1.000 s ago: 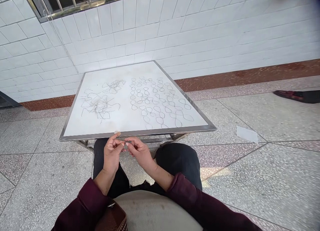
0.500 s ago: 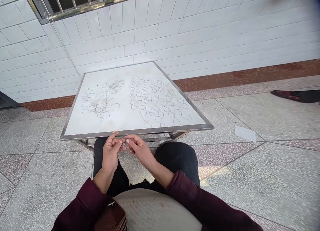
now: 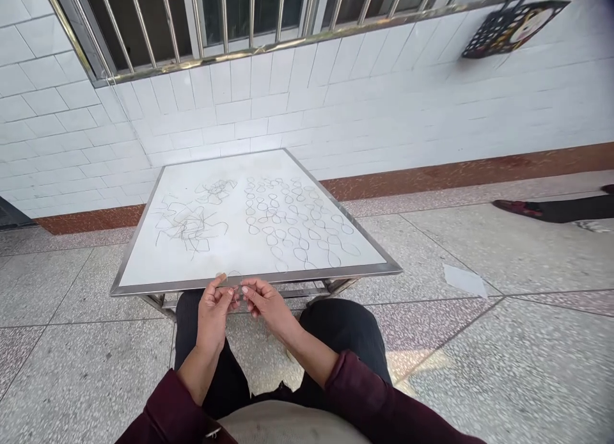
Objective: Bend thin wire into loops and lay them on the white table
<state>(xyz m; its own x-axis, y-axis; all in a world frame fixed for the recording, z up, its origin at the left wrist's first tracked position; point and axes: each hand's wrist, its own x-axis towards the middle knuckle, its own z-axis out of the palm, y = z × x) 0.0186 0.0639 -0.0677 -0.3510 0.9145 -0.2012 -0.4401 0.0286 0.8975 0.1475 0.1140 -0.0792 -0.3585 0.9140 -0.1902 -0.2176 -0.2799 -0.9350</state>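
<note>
My left hand (image 3: 212,313) and my right hand (image 3: 269,308) are close together just in front of the table's near edge. Both pinch a thin wire (image 3: 235,272), which curves up in a small arc above the fingertips; its exact shape between the fingers is hard to make out. Beyond them, on the white tabletop (image 3: 225,252), lie a tangled pile of loose bent wires (image 3: 189,226) on the left and a smaller wire pile (image 3: 217,191) behind it. Rows of wires twisted into figure-eight loops (image 3: 301,244) cover the right side.
A metal frame (image 3: 316,276) edges the table. My knees (image 3: 343,325) are under its near side. Behind stands a white tiled wall (image 3: 268,124) with a barred window and a hanging bag (image 3: 511,29). At right are another person's shoe (image 3: 518,207) and a white sheet (image 3: 464,281) on the floor.
My view has tilted up, showing more of the window and the bag. Both hands keep their pinch on the wire, with its arc showing more clearly above the fingers.
</note>
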